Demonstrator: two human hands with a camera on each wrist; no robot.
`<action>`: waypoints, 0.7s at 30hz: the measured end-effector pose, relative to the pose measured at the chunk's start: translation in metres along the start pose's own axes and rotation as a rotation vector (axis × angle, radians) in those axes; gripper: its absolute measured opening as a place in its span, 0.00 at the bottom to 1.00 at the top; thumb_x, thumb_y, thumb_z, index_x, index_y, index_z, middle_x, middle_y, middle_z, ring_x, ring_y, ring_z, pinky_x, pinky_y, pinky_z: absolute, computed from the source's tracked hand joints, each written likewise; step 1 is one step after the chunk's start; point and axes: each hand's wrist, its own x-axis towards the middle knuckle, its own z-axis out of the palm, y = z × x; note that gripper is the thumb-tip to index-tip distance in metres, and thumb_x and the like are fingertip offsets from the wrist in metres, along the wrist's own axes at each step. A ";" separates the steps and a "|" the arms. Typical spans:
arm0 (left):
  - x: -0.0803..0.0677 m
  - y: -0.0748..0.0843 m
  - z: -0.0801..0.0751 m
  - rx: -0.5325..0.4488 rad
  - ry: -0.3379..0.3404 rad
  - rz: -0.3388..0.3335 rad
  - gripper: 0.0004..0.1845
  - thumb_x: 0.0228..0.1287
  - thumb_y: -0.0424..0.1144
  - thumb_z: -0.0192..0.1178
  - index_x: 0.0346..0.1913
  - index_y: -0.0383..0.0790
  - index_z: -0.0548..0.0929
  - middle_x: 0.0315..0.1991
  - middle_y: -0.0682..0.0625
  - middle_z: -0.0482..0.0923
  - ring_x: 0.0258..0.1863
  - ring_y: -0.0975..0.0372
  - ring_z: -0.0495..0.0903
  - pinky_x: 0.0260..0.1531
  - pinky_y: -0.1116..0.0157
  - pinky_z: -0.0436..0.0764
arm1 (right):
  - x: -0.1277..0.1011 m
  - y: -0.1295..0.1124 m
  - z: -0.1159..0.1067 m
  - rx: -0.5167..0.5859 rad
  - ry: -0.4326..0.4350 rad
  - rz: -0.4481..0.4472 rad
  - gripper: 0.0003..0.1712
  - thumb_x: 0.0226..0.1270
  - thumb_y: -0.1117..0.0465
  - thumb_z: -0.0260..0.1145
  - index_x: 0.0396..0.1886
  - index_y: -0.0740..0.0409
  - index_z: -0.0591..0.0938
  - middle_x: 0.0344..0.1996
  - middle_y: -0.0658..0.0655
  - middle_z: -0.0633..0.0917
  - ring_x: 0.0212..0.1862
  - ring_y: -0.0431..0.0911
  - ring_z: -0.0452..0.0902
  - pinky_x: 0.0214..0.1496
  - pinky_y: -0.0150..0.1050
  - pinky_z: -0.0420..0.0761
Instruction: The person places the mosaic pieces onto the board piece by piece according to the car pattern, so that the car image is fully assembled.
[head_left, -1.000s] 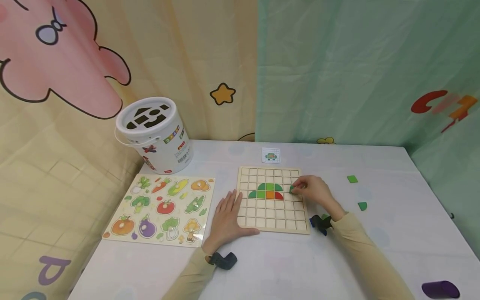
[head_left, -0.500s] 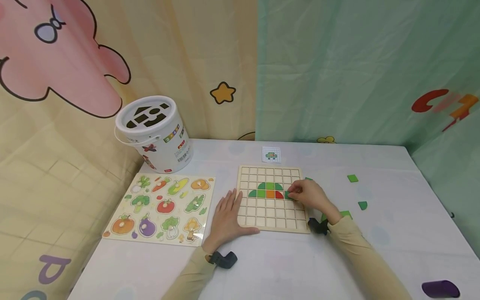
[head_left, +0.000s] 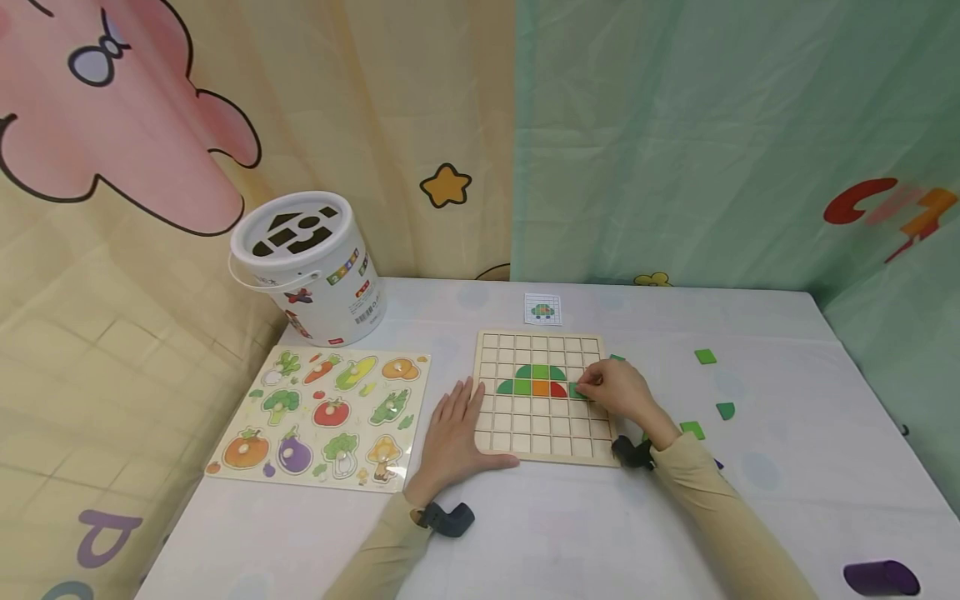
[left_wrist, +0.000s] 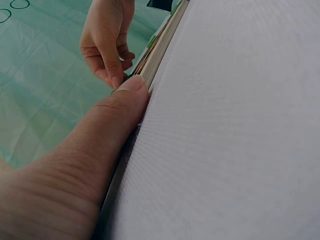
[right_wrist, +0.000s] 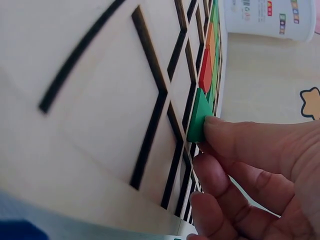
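A wooden grid board (head_left: 536, 429) lies on the table with green, orange and red tiles set in its middle cells. My right hand (head_left: 618, 390) pinches a dark green tile (right_wrist: 199, 117) between thumb and finger, low over the board just right of the red tile (head_left: 558, 389). The tile's far edge is hidden by the fingers in the head view. My left hand (head_left: 452, 433) lies with straight fingers along the board's left edge, its thumb (left_wrist: 112, 117) stretched along the near edge.
Loose green tiles, such as a square tile (head_left: 705, 357) and a rounded tile (head_left: 725, 411), lie right of the board. A picture card (head_left: 542, 309) sits behind it. To the left are a vegetable puzzle (head_left: 315, 421) and a white bucket (head_left: 330, 292). A purple cylinder (head_left: 881, 578) is front right.
My right hand has moved slightly left and down with the green tile, to the cell beside the red tile, then stayed nearly still. The left hand has not moved.
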 end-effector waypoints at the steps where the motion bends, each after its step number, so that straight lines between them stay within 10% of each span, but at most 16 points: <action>1: 0.000 0.000 0.000 -0.001 -0.002 -0.001 0.68 0.35 0.82 0.55 0.75 0.41 0.49 0.75 0.44 0.43 0.73 0.56 0.37 0.69 0.58 0.38 | 0.000 0.000 0.000 -0.003 -0.001 0.006 0.07 0.61 0.60 0.69 0.26 0.56 0.85 0.22 0.46 0.81 0.24 0.41 0.73 0.26 0.37 0.72; 21: 0.000 0.001 -0.001 -0.010 0.038 0.023 0.67 0.36 0.79 0.59 0.74 0.38 0.52 0.74 0.42 0.47 0.73 0.52 0.42 0.69 0.55 0.43 | -0.020 0.004 -0.008 0.011 -0.085 -0.015 0.11 0.61 0.61 0.67 0.42 0.62 0.86 0.23 0.47 0.77 0.26 0.43 0.68 0.26 0.36 0.70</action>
